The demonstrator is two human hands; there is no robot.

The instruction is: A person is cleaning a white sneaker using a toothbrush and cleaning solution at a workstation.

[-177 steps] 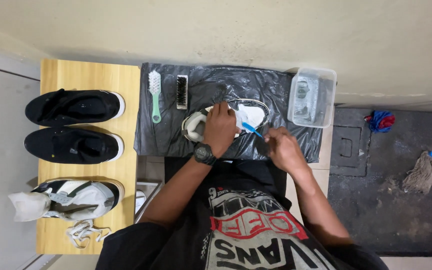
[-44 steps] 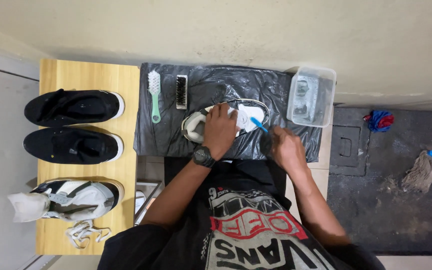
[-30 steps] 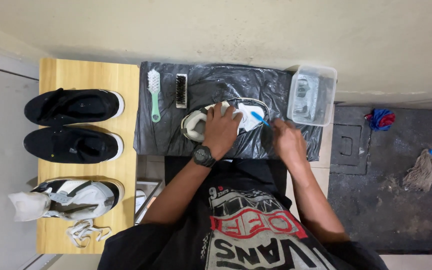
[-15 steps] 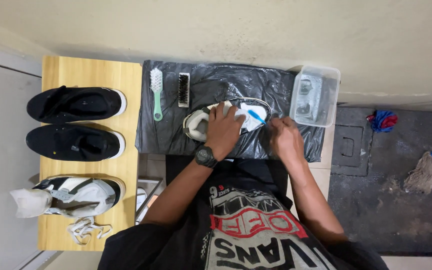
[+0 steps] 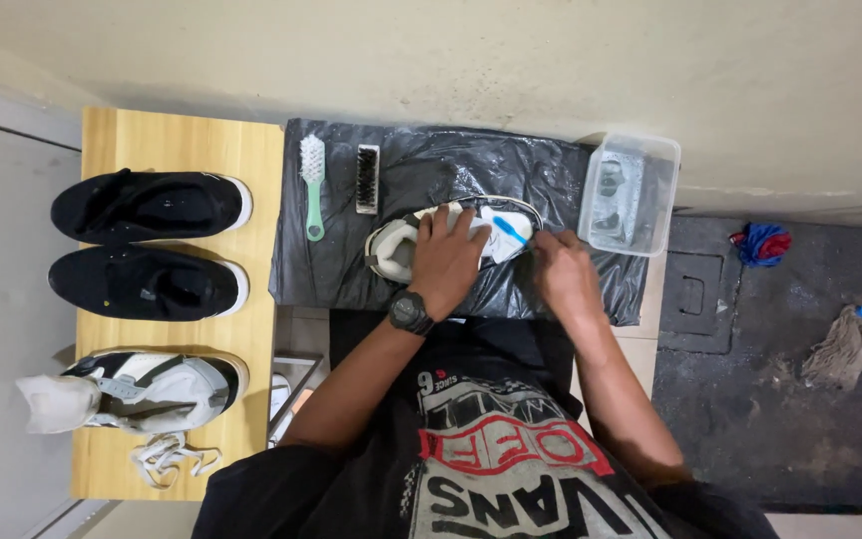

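Your left hand (image 5: pixel 448 262) is spread flat over the white shoe (image 5: pixel 391 250), palm down and fingers splayed, pressing it onto the black plastic sheet (image 5: pixel 421 170); the shoe's heel end pokes out past the wrist side of that hand, its toe end past the fingertips. Your right hand (image 5: pixel 563 271) is closed around the handle of a small blue brush (image 5: pixel 509 230), whose head lies against the shoe just beyond your left fingertips. A black watch (image 5: pixel 410 311) sits on your left wrist. Past your right hand stands a clear plastic tub (image 5: pixel 633 193). Beyond your left hand lie a green-handled brush (image 5: pixel 311 190) and a dark-bristled brush (image 5: pixel 367 180). Further out on that side, a wooden bench (image 5: pixel 182 140) carries two black shoes (image 5: pixel 150 245) and a second white shoe (image 5: pixel 142 389).
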